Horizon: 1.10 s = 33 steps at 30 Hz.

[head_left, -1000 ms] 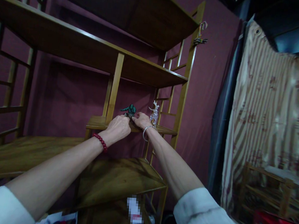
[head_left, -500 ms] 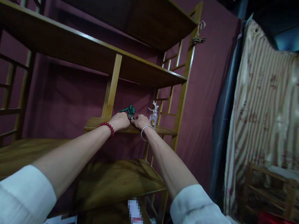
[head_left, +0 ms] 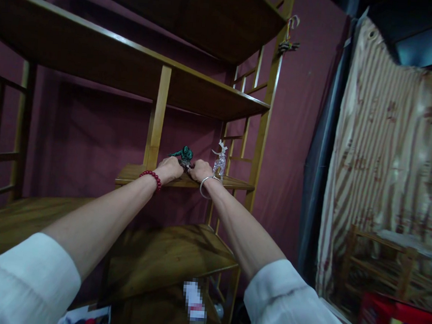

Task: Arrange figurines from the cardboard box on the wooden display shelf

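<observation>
My left hand (head_left: 170,170), with a red bead bracelet at the wrist, and my right hand (head_left: 201,171), with a silver bangle, meet at a small wooden shelf (head_left: 126,174). Between them is a dark green ornament (head_left: 187,153) with a coiled-looking top and a part reaching left. Fingers of both hands close on its lower part, which they largely hide. Whether its base rests on the board I cannot tell. Just right of my right hand a clear, glassy deer figurine (head_left: 220,163) stands upright on the same shelf.
An upright post (head_left: 157,116) rises left of my hands, and a long shelf board (head_left: 135,48) passes above them. Lower boards (head_left: 172,253) lie beneath my arms. A striped curtain (head_left: 371,158) hangs at right, with a wooden rack (head_left: 379,262) and red box (head_left: 375,311) below.
The view has shifted slightly, so the shelves sit a little further left and higher. Both hands stay at the green ornament, and the deer figurine keeps its place.
</observation>
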### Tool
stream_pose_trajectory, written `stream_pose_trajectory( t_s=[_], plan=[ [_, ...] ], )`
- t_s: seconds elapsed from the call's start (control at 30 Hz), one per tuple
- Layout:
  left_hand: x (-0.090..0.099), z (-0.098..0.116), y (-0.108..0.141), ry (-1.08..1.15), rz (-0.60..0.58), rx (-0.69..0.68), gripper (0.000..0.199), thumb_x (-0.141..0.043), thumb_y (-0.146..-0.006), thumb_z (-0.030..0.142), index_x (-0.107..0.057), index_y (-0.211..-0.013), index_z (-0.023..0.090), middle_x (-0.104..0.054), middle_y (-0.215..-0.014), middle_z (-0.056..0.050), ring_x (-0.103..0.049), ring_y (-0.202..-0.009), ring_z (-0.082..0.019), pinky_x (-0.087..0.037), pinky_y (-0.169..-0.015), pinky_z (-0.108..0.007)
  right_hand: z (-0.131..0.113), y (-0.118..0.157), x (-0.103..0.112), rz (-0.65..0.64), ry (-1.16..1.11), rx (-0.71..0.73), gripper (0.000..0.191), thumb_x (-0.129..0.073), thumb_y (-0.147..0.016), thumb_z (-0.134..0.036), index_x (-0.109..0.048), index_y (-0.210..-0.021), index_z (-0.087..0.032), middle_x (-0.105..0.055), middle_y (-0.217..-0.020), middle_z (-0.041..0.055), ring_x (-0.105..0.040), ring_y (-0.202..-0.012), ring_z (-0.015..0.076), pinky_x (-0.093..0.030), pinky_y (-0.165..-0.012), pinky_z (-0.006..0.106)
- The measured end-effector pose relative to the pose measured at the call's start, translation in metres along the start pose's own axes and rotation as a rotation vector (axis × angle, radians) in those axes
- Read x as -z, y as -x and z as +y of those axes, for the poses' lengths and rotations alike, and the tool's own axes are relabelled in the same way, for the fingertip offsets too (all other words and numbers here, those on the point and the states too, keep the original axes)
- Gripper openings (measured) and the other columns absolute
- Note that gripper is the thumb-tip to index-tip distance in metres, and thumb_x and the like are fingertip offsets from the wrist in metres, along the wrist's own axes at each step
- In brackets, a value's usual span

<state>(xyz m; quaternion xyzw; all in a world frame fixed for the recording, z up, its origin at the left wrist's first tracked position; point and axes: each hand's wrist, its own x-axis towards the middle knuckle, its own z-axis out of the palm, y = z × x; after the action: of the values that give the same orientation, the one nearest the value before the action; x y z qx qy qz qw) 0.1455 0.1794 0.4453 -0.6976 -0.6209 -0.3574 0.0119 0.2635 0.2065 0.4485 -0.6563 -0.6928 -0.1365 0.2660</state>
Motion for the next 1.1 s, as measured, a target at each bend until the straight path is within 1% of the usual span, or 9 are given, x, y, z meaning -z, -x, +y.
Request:
stream_pose_trajectory(
  t_s=[0.17,0.33,0.47,0.6,0.8,1.1],
  plan=[
    [0.006,0.002,0.006,0.008,0.031,0.015,0.03,-0.05,-0.07,0.028,-0.066,-0.092,0.016,-0.065,-0.098,-0.014,-0.061,-0.09,-0.023,-0.044,-0.068,-0.026,-0.002,0.004,0.005,-0.017,-0.021,-0.042,0.029,-0.057,-0.072,-0.026,-0.065,-0.096,-0.011,-0.063,-0.1,0.0167,-0.059,-0.096,0.0243,-0.045,-0.074,0.026],
    [0.01,0.004,0.011,-0.026,0.034,0.002,0.032,-0.048,-0.072,0.029,-0.066,-0.094,0.016,-0.064,-0.102,-0.015,-0.06,-0.094,-0.024,-0.045,-0.071,-0.026,-0.001,0.006,0.008,0.0,-0.03,-0.055,0.029,-0.054,-0.075,-0.029,-0.064,-0.096,-0.011,-0.063,-0.101,0.0167,-0.058,-0.096,0.023,-0.044,-0.074,0.025],
    [0.012,0.005,0.014,-0.046,0.049,-0.011,0.032,-0.049,-0.071,0.028,-0.066,-0.095,0.016,-0.064,-0.102,-0.015,-0.059,-0.096,-0.024,-0.045,-0.073,-0.027,0.004,0.007,0.007,-0.001,-0.018,-0.04,0.029,-0.054,-0.075,-0.032,-0.065,-0.093,-0.012,-0.064,-0.099,0.016,-0.059,-0.096,0.024,-0.044,-0.074,0.026],
    [0.01,0.005,0.015,-0.063,0.064,-0.026,0.032,-0.049,-0.07,0.027,-0.066,-0.094,0.015,-0.065,-0.101,-0.015,-0.06,-0.094,-0.025,-0.046,-0.073,-0.027,0.008,0.009,0.006,0.0,-0.008,-0.019,0.029,-0.053,-0.074,-0.034,-0.065,-0.09,-0.014,-0.065,-0.096,0.0145,-0.059,-0.093,0.0245,-0.043,-0.072,0.028],
    [0.006,0.002,0.012,-0.14,0.113,-0.06,0.035,-0.047,-0.07,0.025,-0.065,-0.097,0.013,-0.063,-0.102,-0.017,-0.059,-0.094,-0.026,-0.047,-0.075,-0.029,0.009,0.011,0.004,0.02,-0.001,0.017,0.028,-0.052,-0.074,-0.034,-0.064,-0.091,-0.015,-0.064,-0.098,0.0129,-0.058,-0.095,0.0236,-0.043,-0.075,0.028],
    [0.005,0.002,0.015,-0.19,0.096,-0.081,0.033,-0.045,-0.072,0.027,-0.065,-0.093,0.011,-0.065,-0.097,-0.018,-0.06,-0.092,-0.026,-0.047,-0.075,-0.029,0.009,0.012,0.002,0.027,-0.02,0.007,0.029,-0.052,-0.075,-0.036,-0.063,-0.094,-0.017,-0.064,-0.099,0.0117,-0.058,-0.095,0.0229,-0.042,-0.075,0.028]
  ],
)
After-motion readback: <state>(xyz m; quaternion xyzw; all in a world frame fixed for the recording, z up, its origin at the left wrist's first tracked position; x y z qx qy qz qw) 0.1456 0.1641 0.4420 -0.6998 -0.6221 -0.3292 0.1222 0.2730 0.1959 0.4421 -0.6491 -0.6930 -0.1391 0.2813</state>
